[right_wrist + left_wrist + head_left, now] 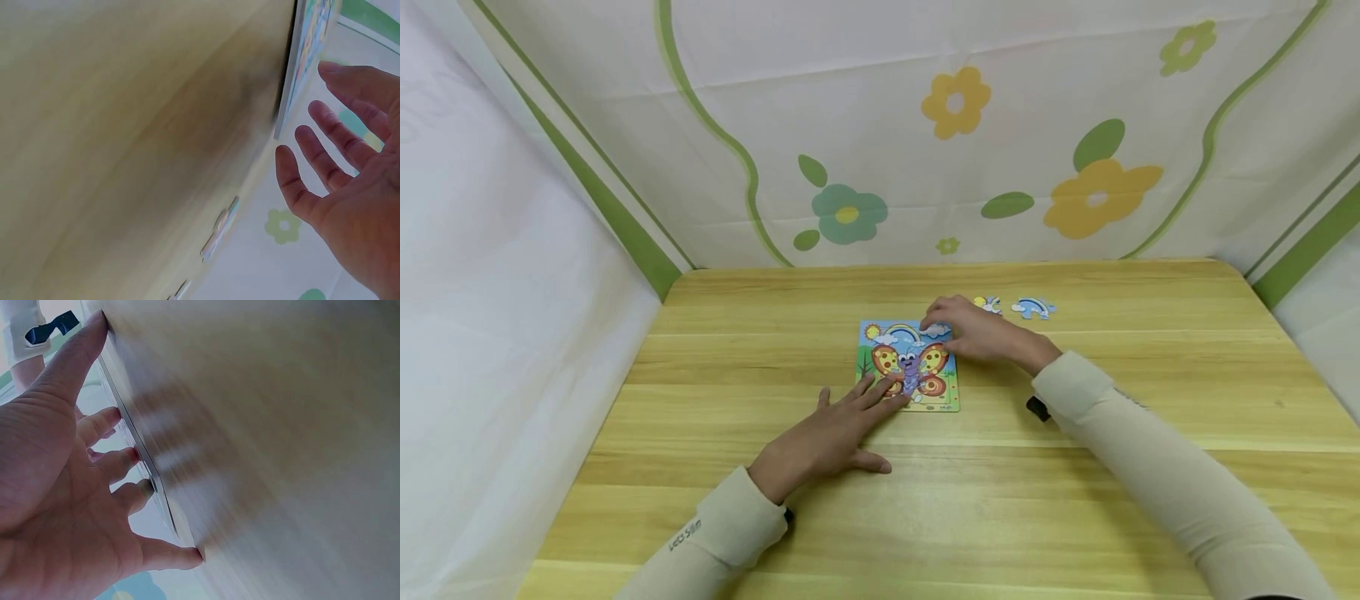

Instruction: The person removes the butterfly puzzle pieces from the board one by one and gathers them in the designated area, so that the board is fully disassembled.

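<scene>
Butterfly board (953, 393): flat on the wooden surface (760, 350), beneath both hands; taken as landmark.
Left grip (837, 432): fingers straight and spread, holding nothing; middle three fingertips rest on the board's near-left part, little finger just off its left edge, thumb on its near side.
Right grip (983, 330): fingers bent over the board's far right corner, thumb at its right edge, tips apart from above; I cannot tell whether it has hold of a piece.
Rainbow piece (1034, 308): loose, right of the board and slightly beyond its far edge.
Yellow-and-white piece (989, 304): loose, same side, closer to the board, partly hidden from me.
Step in hand: seating or straightening something at the board's far right corner, I judge, while the left side braces.
Remaining: apparently two pieces off the board.
Next move calls for: probably a light downward press at that corner, checking it sits flush, before reaching right of the board.
</scene>
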`<state>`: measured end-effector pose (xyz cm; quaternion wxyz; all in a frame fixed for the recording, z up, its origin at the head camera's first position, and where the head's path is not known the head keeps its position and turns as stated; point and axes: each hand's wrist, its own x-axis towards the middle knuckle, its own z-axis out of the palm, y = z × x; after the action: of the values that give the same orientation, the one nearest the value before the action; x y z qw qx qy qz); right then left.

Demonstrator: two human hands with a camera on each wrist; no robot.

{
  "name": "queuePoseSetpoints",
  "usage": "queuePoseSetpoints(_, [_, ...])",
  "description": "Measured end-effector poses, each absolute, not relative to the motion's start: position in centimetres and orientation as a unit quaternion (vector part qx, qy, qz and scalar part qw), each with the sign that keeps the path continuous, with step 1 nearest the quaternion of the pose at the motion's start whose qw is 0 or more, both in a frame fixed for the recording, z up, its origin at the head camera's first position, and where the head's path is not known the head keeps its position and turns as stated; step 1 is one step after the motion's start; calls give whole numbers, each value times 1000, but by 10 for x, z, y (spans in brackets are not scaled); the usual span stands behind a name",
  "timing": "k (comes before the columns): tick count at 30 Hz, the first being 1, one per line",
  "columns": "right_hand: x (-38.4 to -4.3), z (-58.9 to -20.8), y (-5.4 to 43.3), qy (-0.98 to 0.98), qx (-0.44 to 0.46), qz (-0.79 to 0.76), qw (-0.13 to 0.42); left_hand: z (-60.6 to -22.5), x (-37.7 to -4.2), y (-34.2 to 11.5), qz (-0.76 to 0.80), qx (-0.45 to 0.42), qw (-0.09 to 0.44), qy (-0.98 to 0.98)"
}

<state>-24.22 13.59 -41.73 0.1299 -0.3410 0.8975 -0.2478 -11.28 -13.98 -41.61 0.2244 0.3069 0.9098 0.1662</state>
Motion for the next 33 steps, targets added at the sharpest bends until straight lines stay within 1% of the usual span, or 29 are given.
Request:
queuePoseSetpoints(18, [-245,-425,131,899,-347,-227,140,-415,-113,-138,162,306,228,910])
queuePoseSetpoints(33, [-247,-423,128,890,-387,-198,137,-417,-114,-140,168,304,230,909])
